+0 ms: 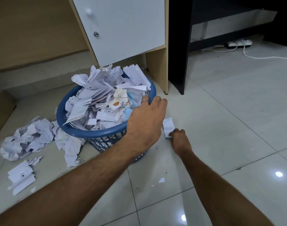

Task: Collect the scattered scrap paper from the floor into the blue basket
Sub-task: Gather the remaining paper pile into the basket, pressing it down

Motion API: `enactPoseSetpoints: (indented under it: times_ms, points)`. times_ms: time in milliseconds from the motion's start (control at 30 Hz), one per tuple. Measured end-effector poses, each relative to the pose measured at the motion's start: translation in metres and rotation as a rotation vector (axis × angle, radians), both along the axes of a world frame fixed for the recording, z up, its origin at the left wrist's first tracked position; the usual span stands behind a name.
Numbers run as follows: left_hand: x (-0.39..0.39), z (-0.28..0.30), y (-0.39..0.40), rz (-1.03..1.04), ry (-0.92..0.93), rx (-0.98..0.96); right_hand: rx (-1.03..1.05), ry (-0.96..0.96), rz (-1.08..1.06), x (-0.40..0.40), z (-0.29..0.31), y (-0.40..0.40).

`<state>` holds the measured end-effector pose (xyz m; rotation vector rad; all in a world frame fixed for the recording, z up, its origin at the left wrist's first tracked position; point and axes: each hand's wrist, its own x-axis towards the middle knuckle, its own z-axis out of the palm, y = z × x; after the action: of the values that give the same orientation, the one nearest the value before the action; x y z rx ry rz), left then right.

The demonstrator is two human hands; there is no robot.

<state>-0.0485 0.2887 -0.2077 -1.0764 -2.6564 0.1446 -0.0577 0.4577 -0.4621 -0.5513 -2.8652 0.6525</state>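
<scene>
The blue basket stands on the tiled floor, heaped with crumpled scrap paper. My left hand grips its right rim, fingers curled over the edge. My right hand is low on the floor just right of the basket, fingers pinched on a small white paper slip. A crumpled paper pile lies on the floor left of the basket, a flat sheet beside it, and a folded printed sheet nearer me. A tiny torn scrap lies between my forearms.
A cabinet with a white door stands behind the basket, a black desk leg to its right. A power strip and white cable lie under the desk. Bare glossy tiles stretch to the right.
</scene>
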Motion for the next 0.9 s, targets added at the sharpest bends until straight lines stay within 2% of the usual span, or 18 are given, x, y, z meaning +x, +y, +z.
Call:
enactPoseSetpoints:
  times_ms: [167,367,533,733,800,900]
  points:
    - [0.003,-0.003,0.000,-0.018,0.004,0.015,-0.076,0.145,-0.054,0.010,0.014,-0.006]
    - [0.009,0.001,0.000,-0.040,-0.062,0.058,-0.071,0.294,-0.067,0.023,0.054,-0.017]
    - [0.006,0.009,-0.005,-0.102,-0.235,0.193,-0.099,0.451,-0.102,0.039,0.098,-0.023]
    - [-0.002,0.030,-0.021,-0.160,-0.506,0.406,-0.164,0.760,-0.221,0.050,0.182,-0.046]
    - [-0.010,0.043,-0.036,-0.231,-0.513,0.462,-0.150,0.824,-0.168,0.046,0.212,-0.055]
    - [-0.027,0.064,-0.067,-0.295,-0.445,0.548,-0.061,0.828,0.033,0.035,0.254,-0.076]
